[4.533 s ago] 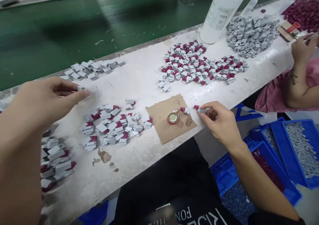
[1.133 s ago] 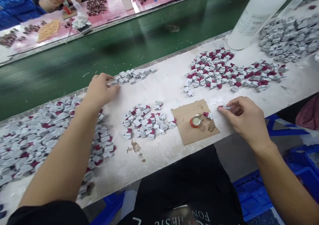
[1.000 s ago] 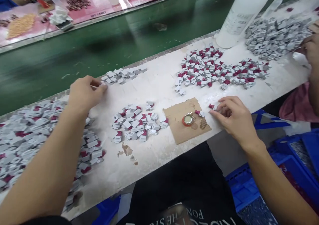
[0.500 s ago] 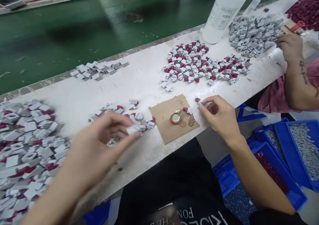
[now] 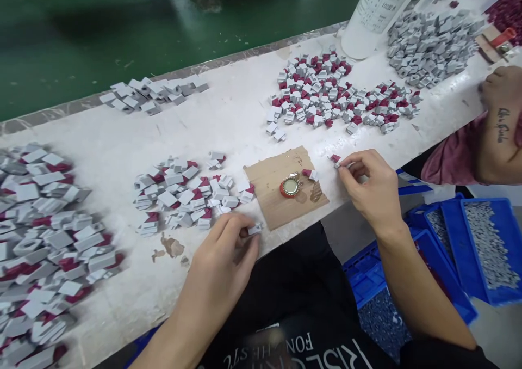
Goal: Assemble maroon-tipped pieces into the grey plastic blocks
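Observation:
Between the thumb and fingers of my left hand (image 5: 226, 257) is a small grey plastic block (image 5: 255, 229), just off the near left edge of a cardboard piece (image 5: 271, 208). My right hand (image 5: 371, 186) pinches a small grey-and-maroon plastic piece (image 5: 336, 160) to the right of the cardboard. On the cardboard sits a round, metal-rimmed container with a red base (image 5: 290, 187). Beside it lies another grey-and-maroon piece (image 5: 310, 173). A loose cluster of joined grey-and-maroon blocks (image 5: 185, 195) lies beyond my left hand.
A large pile of blocks (image 5: 53, 238) covers the table's left end. Grey blocks (image 5: 155, 94) lie along the far edge. Small joined pieces (image 5: 326, 91) are heaped near a white bottle (image 5: 375, 15). Another person's hand (image 5: 503, 88) rests at right, above blue bins (image 5: 452, 233).
My left hand has moved right and nearer the cardboard with the grey block still in it. My right hand keeps its piece. The other person's hand has drawn back, and the view has shifted.

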`<state>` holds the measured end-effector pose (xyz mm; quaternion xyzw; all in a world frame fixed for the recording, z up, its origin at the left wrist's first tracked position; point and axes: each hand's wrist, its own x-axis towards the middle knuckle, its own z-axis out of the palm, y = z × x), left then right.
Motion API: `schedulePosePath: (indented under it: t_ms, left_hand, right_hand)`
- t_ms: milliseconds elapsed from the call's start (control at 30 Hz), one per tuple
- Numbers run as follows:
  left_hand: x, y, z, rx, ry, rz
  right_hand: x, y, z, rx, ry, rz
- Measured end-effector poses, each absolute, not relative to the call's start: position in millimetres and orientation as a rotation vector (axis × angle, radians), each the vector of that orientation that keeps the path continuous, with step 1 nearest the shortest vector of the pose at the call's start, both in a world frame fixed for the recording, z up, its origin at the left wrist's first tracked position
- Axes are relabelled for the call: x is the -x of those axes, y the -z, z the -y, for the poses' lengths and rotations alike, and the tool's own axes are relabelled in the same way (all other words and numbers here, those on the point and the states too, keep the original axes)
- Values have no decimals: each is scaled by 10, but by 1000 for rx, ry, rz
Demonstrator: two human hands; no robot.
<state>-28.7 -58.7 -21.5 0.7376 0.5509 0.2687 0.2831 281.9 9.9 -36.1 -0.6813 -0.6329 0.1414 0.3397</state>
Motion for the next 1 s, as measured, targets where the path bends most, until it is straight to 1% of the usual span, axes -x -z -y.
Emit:
schedulePosePath:
  t_ms: [100, 200, 367, 1000]
  left_hand:
    - [304, 188, 596, -1954, -718, -1472]
    - [330, 194, 603, -1944, -684, -1451]
    - [363, 238, 615, -1971, -646, -1501]
    - [363, 142, 534, -1875, -589, -1441]
  right_hand:
    - [-2738, 324, -49, 1714, -414, 1582]
    - [-2582, 207, 77, 1585, -566, 1542]
    - [-2332, 34, 260, 1416, -761, 1641]
    - [-2234, 46, 206, 1430, -797, 1686]
